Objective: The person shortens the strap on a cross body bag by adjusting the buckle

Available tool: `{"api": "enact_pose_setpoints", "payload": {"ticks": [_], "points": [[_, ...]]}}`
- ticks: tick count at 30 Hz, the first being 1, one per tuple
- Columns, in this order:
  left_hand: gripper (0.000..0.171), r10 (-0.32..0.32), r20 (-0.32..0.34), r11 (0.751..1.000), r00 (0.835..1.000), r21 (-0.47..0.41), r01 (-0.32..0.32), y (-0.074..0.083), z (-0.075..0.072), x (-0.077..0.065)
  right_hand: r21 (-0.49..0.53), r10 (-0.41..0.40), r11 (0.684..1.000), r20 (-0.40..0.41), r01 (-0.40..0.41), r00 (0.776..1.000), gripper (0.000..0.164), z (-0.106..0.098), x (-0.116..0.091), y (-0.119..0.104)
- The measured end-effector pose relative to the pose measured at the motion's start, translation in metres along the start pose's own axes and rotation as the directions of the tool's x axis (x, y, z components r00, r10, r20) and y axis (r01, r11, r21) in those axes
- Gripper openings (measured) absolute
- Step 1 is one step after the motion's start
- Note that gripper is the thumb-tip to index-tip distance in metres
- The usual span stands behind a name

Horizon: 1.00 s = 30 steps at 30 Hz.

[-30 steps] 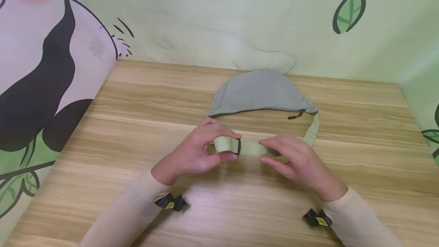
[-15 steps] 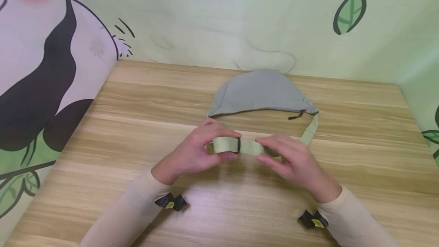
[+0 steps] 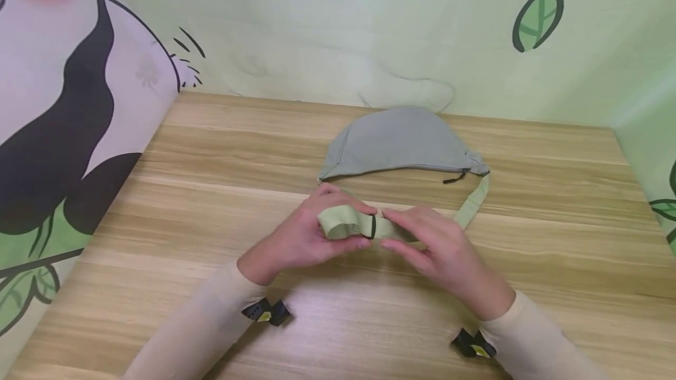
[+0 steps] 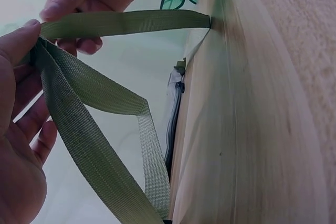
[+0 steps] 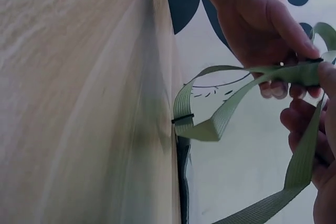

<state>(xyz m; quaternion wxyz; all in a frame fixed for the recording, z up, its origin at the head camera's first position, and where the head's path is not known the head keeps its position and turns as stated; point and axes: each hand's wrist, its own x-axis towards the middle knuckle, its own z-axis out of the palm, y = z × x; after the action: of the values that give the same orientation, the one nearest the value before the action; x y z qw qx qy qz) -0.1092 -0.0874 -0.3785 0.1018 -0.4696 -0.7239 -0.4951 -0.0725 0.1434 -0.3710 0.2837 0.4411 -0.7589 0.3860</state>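
A grey waist bag point(image 3: 401, 142) lies on the table, its pale green webbing strap point(image 3: 473, 204) coming forward to both hands. My left hand point(image 3: 303, 233) pinches the strap at a black slide buckle point(image 3: 374, 226), thumb below and index finger above. A short loop of webbing point(image 3: 335, 220) bulges out left of the buckle. Just right of it, my right hand point(image 3: 435, 245) pinches the strap between thumb and fingers, the fingertips of both hands nearly meeting. In the left wrist view, strap lengths point(image 4: 89, 145) hang from the grip down to the tabletop.
The wood-grain table point(image 3: 211, 151) runs back to a printed wall cloth point(image 3: 317, 34) with a cartoon panda and leaves. A black zipper pull point(image 3: 455, 178) hangs from the bag's front edge. Another black strap piece point(image 5: 182, 118) shows low near the table in the right wrist view.
My right hand has slid left along the strap toward the buckle. The webbing loop at my left hand has grown larger, and the left hand has shifted slightly right.
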Motion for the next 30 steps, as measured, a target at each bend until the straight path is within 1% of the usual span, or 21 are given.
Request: {"api": "enact_pose_setpoints", "payload": {"ticks": [3,6,11,13,17,18,20,21,23,24,26,30], "points": [[0.041,0.013,0.005,1.0,1.0,-0.002,-0.013,0.0,0.0,0.0,-0.025,0.01,1.0,0.008,-0.009,1.0,0.047,-0.001,0.002,-0.003],[0.04,0.024,0.012,1.0,1.0,-0.015,-0.024,0.0,0.001,0.001,-0.039,0.002,0.999,0.027,-0.001,1.0,0.05,-0.001,0.004,-0.004],[0.04,0.068,0.012,0.998,0.998,-0.003,-0.068,-0.002,0.003,0.0,-0.029,-0.005,1.0,0.073,0.007,0.997,0.053,-0.002,0.002,-0.001],[0.039,0.088,0.013,0.996,0.996,0.014,-0.089,-0.002,0.003,0.0,-0.024,0.024,0.999,0.094,-0.022,0.995,0.055,-0.004,-0.002,0.003],[0.041,0.088,0.012,0.996,0.996,0.031,-0.089,-0.001,0.001,-0.001,-0.016,0.099,0.995,0.139,-0.098,0.985,0.057,-0.013,-0.012,0.015],[0.041,0.088,0.012,0.996,0.996,0.034,-0.088,-0.001,0.001,0.0,-0.013,0.132,0.991,0.167,-0.132,0.977,0.058,-0.017,-0.015,0.019],[0.042,0.083,0.012,0.996,0.996,0.035,-0.084,0.0,0.0,0.0,0.012,0.197,0.979,0.229,-0.205,0.953,0.062,-0.024,-0.019,0.026],[0.043,0.083,0.011,0.996,0.996,0.036,-0.083,0.0,0.0,0.0,0.034,0.22,0.971,0.261,-0.236,0.94,0.063,-0.027,-0.021,0.03],[0.043,0.082,0.01,0.996,0.997,0.035,-0.082,0.0,0.0,0.0,0.08,0.265,0.948,0.328,-0.307,0.907,0.066,-0.033,-0.026,0.036],[0.043,0.083,0.008,0.996,0.996,0.034,-0.084,0.0,0.0,0.0,0.103,0.28,0.936,0.357,-0.335,0.891,0.063,-0.035,-0.028,0.039],[0.042,0.086,0.005,0.996,0.996,0.036,-0.086,0.0,0.0,0.0,0.141,0.285,0.921,0.394,-0.364,0.874,0.057,-0.036,-0.032,0.043],[0.041,0.095,-0.002,0.995,0.996,0.033,-0.095,0.0,-0.001,0.001,0.118,0.336,0.899,0.434,-0.423,0.836,0.042,-0.038,-0.036,0.045]]}}
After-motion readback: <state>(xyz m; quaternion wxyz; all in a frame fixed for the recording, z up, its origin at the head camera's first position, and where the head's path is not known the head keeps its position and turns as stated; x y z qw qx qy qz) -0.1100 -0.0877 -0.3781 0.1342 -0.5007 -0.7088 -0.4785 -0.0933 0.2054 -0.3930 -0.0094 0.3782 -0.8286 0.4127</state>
